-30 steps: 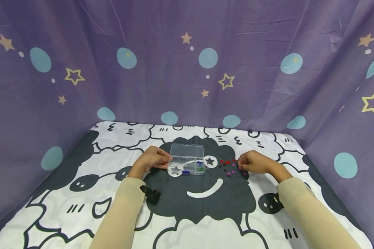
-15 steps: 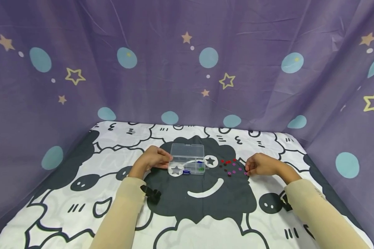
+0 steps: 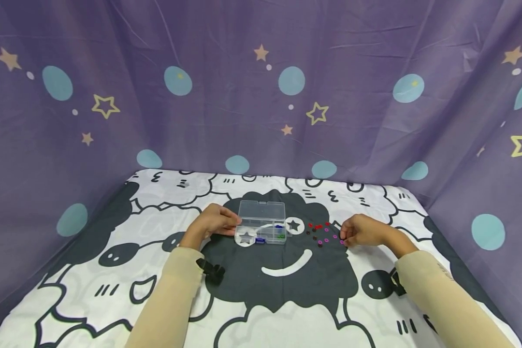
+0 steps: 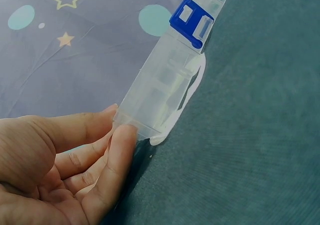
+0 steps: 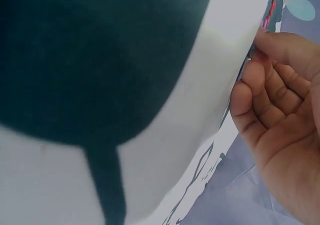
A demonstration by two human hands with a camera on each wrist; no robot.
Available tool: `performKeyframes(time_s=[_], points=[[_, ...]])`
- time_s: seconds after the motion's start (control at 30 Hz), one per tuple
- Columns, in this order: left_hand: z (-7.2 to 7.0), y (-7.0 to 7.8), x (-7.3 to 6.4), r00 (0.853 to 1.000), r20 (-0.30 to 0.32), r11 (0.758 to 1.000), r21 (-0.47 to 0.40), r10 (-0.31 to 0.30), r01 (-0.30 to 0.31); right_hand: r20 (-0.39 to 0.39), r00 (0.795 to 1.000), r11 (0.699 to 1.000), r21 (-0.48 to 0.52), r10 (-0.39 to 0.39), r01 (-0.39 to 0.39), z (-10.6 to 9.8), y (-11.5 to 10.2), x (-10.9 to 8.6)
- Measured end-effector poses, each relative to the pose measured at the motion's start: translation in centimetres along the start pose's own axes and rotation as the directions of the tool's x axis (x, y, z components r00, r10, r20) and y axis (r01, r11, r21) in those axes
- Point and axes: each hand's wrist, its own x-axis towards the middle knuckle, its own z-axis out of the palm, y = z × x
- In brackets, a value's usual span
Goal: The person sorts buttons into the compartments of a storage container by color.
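A clear plastic divided box [image 3: 254, 232] lies on the dark patch of the cloth with its lid [image 3: 261, 211] raised behind it. My left hand [image 3: 215, 220] pinches the box's left end between thumb and fingers. A blue latch [image 4: 192, 22] shows on its front side. Inside, at the right, are small blue pieces [image 3: 279, 226] and green pieces [image 3: 281, 236]. My right hand [image 3: 362, 230] is lowered to the cloth with curled fingers, fingertips right beside a purple ring [image 3: 342, 242]. I cannot tell whether those fingers pinch anything.
Between the box and my right hand lie scattered small red pieces [image 3: 318, 226], several purple rings [image 3: 326, 240] and dark pieces [image 3: 314, 238]. The sheep-print cloth [image 3: 282, 319] covers the surface. A purple curtain [image 3: 226, 130] rises behind it.
My right hand has moved a little right and toward me, uncovering a purple ring, then shifted only slightly. My left hand and the box have stayed in place.
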Motion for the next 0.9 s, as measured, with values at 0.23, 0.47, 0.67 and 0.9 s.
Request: performKeyframes(time_s=[0.23, 0.47, 0.67, 0.9], points=[[0.01, 0.06, -0.07, 1.0, -0.003, 1.0, -0.004, -0.005, 0.005, 0.01, 1.0, 0.999, -0.033, 0.01, -0.01, 0.0, -0.59, 0.27], [0.17, 0.01, -0.04, 1.0, -0.003, 1.0, -0.003, 0.001, -0.001, 0.016, 1.0, 1.0, -0.031, -0.006, 0.006, 0.13, -0.68, 0.22], [0.17, -0.14, 0.12, 1.0, -0.004, 1.0, -0.006, -0.005, 0.005, 0.02, 1.0, 0.999, -0.041, -0.009, 0.01, 0.2, -0.69, 0.29], [0.06, -0.15, 0.2, 1.0, -0.008, 1.0, -0.022, -0.01, 0.01, 0.027, 1.0, 1.0, -0.01, 0.0, 0.001, 0.14, -0.91, 0.6]])
